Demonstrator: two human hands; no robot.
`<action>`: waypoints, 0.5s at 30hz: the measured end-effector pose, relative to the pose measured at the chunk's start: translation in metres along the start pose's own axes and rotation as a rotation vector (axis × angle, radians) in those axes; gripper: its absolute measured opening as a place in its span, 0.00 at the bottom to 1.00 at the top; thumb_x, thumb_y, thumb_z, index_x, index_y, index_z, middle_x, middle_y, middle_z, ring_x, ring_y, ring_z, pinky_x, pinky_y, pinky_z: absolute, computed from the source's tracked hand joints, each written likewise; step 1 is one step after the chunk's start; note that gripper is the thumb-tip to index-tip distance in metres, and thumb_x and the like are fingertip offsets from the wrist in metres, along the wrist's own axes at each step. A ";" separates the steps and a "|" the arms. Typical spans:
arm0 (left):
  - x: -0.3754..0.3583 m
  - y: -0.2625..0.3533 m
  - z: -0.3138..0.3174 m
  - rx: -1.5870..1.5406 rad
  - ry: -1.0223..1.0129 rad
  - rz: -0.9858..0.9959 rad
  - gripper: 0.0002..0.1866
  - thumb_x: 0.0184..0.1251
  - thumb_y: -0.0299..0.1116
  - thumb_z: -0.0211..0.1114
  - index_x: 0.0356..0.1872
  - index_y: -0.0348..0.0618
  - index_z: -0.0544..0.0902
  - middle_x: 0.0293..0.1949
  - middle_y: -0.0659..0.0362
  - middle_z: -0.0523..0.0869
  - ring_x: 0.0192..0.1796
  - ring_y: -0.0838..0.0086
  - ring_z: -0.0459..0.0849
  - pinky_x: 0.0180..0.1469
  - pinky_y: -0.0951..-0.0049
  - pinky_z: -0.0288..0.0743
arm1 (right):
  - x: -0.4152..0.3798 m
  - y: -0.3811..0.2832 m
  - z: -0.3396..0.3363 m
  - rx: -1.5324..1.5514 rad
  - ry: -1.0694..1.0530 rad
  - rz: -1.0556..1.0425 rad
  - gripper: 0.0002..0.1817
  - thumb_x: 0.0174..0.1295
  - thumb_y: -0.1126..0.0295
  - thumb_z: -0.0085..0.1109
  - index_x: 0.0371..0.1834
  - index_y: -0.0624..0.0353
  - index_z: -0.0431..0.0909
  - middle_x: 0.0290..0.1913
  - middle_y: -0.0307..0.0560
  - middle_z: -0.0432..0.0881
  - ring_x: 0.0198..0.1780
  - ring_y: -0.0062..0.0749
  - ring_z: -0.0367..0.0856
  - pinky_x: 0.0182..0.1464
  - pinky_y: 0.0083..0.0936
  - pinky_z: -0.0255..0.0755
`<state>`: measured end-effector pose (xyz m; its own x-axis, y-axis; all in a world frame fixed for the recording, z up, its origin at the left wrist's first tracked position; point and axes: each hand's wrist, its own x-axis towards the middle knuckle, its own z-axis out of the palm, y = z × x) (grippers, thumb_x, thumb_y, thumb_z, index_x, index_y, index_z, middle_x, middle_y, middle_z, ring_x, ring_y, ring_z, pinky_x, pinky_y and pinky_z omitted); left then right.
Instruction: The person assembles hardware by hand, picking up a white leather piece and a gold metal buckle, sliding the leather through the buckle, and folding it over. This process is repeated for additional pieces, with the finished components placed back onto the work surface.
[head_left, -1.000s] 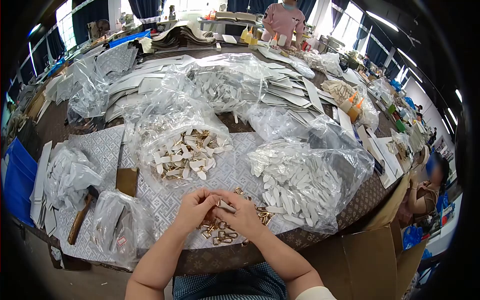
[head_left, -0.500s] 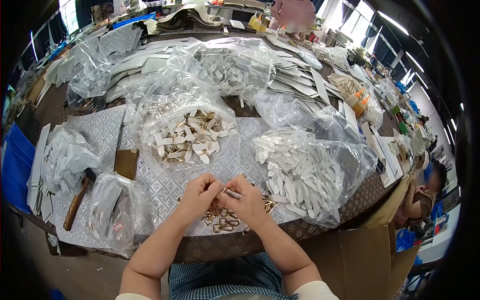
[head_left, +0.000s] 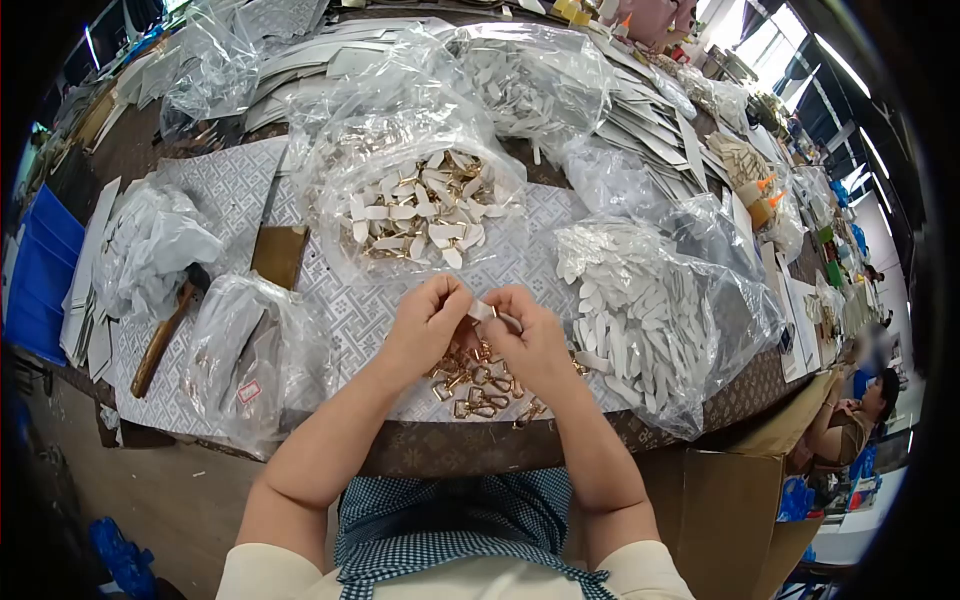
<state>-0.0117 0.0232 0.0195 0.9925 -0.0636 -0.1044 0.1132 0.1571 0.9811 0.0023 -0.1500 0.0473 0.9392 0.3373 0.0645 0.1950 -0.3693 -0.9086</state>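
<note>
My left hand (head_left: 432,325) and my right hand (head_left: 527,338) meet above the near part of the table, fingers pinched on a small white strip (head_left: 481,311) between them. A bit of gold metal shows at the strip by my right fingertips. Beneath my hands lies a loose pile of gold metal clasps (head_left: 483,389). Behind them, an open plastic bag holds white strips fitted with gold clasps (head_left: 430,212). To the right, many plain white strips (head_left: 640,318) spill from another clear bag.
A hammer (head_left: 160,340) lies at the left beside plastic bags (head_left: 250,350) and a brown block (head_left: 279,255). A blue bin (head_left: 42,275) stands far left. Cardboard box (head_left: 720,510) is at lower right, with a seated person (head_left: 850,425) beyond. Stacked grey sheets (head_left: 655,125) lie behind.
The view has tilted down, so the table's contents appear higher. Between my fingers the white strip now shows clearly, with my hands slightly farther apart.
</note>
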 end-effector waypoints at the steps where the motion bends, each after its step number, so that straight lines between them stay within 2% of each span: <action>1: 0.000 0.000 -0.001 -0.040 0.024 0.046 0.14 0.79 0.41 0.57 0.41 0.38 0.77 0.29 0.60 0.82 0.25 0.77 0.83 0.28 0.78 0.77 | 0.007 0.000 -0.003 -0.077 0.003 -0.021 0.12 0.64 0.68 0.59 0.47 0.62 0.78 0.34 0.50 0.86 0.35 0.33 0.85 0.40 0.29 0.78; 2: 0.001 0.002 -0.003 -0.093 0.072 0.059 0.16 0.79 0.43 0.56 0.42 0.38 0.78 0.30 0.60 0.82 0.25 0.78 0.82 0.28 0.78 0.77 | 0.018 -0.003 -0.002 -0.066 0.056 -0.149 0.10 0.65 0.72 0.60 0.47 0.62 0.78 0.31 0.36 0.81 0.31 0.14 0.73 0.33 0.17 0.69; 4: 0.003 0.005 -0.008 -0.132 0.181 0.116 0.19 0.80 0.46 0.54 0.46 0.37 0.79 0.29 0.61 0.80 0.26 0.78 0.80 0.29 0.77 0.78 | 0.041 -0.021 -0.008 0.027 0.087 -0.185 0.15 0.66 0.69 0.62 0.52 0.63 0.77 0.32 0.36 0.81 0.33 0.15 0.73 0.35 0.18 0.69; 6: 0.005 0.008 -0.016 -0.102 0.185 0.145 0.20 0.80 0.46 0.55 0.46 0.36 0.80 0.29 0.62 0.80 0.27 0.79 0.79 0.30 0.77 0.77 | 0.066 -0.039 -0.012 -0.008 0.085 -0.228 0.26 0.64 0.61 0.65 0.61 0.64 0.74 0.41 0.59 0.86 0.41 0.40 0.86 0.45 0.34 0.78; 7: 0.007 0.005 -0.017 -0.085 0.187 0.138 0.17 0.78 0.43 0.58 0.44 0.36 0.82 0.29 0.63 0.79 0.28 0.80 0.78 0.31 0.77 0.75 | 0.079 -0.034 -0.013 -0.165 0.170 -0.330 0.30 0.63 0.59 0.66 0.65 0.63 0.72 0.43 0.59 0.86 0.44 0.42 0.85 0.47 0.35 0.77; 8: 0.005 0.005 -0.012 0.079 0.199 0.159 0.15 0.76 0.40 0.60 0.43 0.37 0.83 0.30 0.63 0.79 0.29 0.81 0.78 0.32 0.77 0.75 | 0.087 -0.030 -0.013 -0.324 0.253 -0.432 0.34 0.63 0.57 0.67 0.68 0.63 0.69 0.45 0.60 0.85 0.46 0.43 0.85 0.49 0.36 0.77; 9: 0.003 0.007 -0.006 0.242 0.209 0.181 0.12 0.74 0.38 0.63 0.42 0.37 0.84 0.30 0.63 0.79 0.29 0.81 0.78 0.33 0.77 0.74 | 0.089 -0.028 -0.018 -0.379 0.282 -0.447 0.32 0.63 0.59 0.66 0.68 0.60 0.71 0.48 0.58 0.85 0.49 0.42 0.84 0.51 0.35 0.77; 10: 0.000 0.015 -0.007 0.565 0.122 0.286 0.09 0.67 0.33 0.67 0.43 0.39 0.86 0.32 0.61 0.80 0.34 0.75 0.80 0.39 0.73 0.75 | 0.085 -0.028 -0.026 -0.317 0.230 -0.405 0.30 0.63 0.59 0.66 0.66 0.60 0.73 0.47 0.57 0.86 0.47 0.41 0.85 0.50 0.34 0.77; 12: -0.003 0.005 -0.002 0.797 0.003 0.507 0.11 0.62 0.33 0.70 0.44 0.41 0.86 0.35 0.57 0.81 0.41 0.68 0.81 0.44 0.70 0.75 | 0.067 -0.025 -0.045 -0.198 0.122 -0.313 0.26 0.62 0.61 0.66 0.61 0.60 0.78 0.46 0.55 0.86 0.45 0.38 0.85 0.48 0.33 0.78; 13: -0.006 0.008 0.001 0.847 -0.085 0.450 0.14 0.58 0.35 0.72 0.44 0.44 0.86 0.38 0.56 0.81 0.46 0.61 0.80 0.51 0.64 0.73 | 0.056 -0.018 -0.052 -0.203 0.146 -0.275 0.18 0.63 0.63 0.64 0.52 0.62 0.83 0.42 0.51 0.87 0.42 0.34 0.85 0.45 0.29 0.77; 15: -0.011 0.004 0.007 1.092 -0.085 0.458 0.15 0.55 0.38 0.74 0.42 0.45 0.86 0.38 0.57 0.81 0.49 0.61 0.79 0.56 0.61 0.69 | 0.027 -0.013 -0.070 -0.306 0.174 -0.200 0.12 0.62 0.67 0.64 0.44 0.63 0.85 0.38 0.48 0.87 0.39 0.32 0.85 0.44 0.27 0.77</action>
<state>-0.0228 0.0180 0.0256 0.9195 -0.2917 0.2636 -0.3916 -0.7387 0.5485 0.0444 -0.1967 0.0897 0.9030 0.2870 0.3198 0.4290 -0.5613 -0.7078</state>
